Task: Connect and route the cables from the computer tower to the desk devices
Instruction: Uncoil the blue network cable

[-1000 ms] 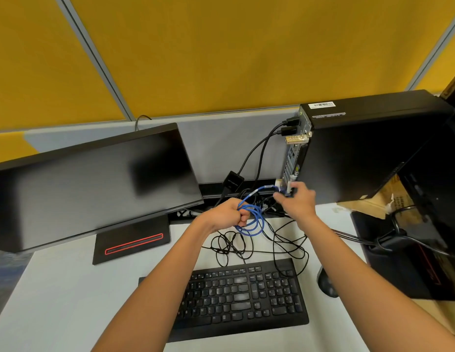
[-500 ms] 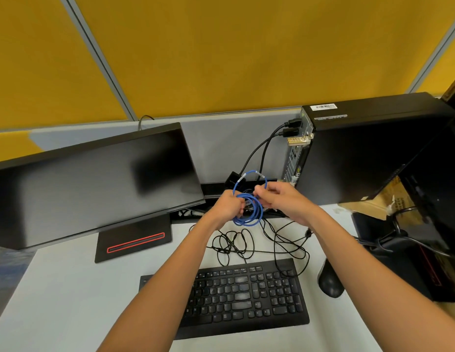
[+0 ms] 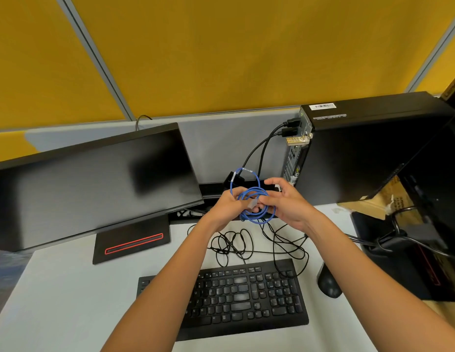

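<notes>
A coiled blue network cable [image 3: 257, 193] hangs in the air between both hands, above the desk's middle. My left hand [image 3: 227, 207] grips the coil from the left. My right hand [image 3: 288, 203] holds the coil's right side, fingers curled round its loops. A clear plug [image 3: 251, 204] sticks out between the hands. The black computer tower [image 3: 368, 151] stands at the right, its rear ports facing left, with two black cables [image 3: 268, 146] plugged in near the top. Loose black cables [image 3: 249, 243] lie tangled on the desk behind the black keyboard [image 3: 244, 295].
A black monitor [image 3: 89, 184] on a red-striped base [image 3: 131, 243] fills the left. A black mouse [image 3: 328, 283] lies right of the keyboard. A second monitor stand with cables [image 3: 389, 240] and cardboard [image 3: 384, 199] crowd the right edge. Yellow partition panels rise behind.
My right hand drew back from the tower's rear ports to the coil, bringing the cable end with it. Both hands now hold the blue coil together, slightly lower.
</notes>
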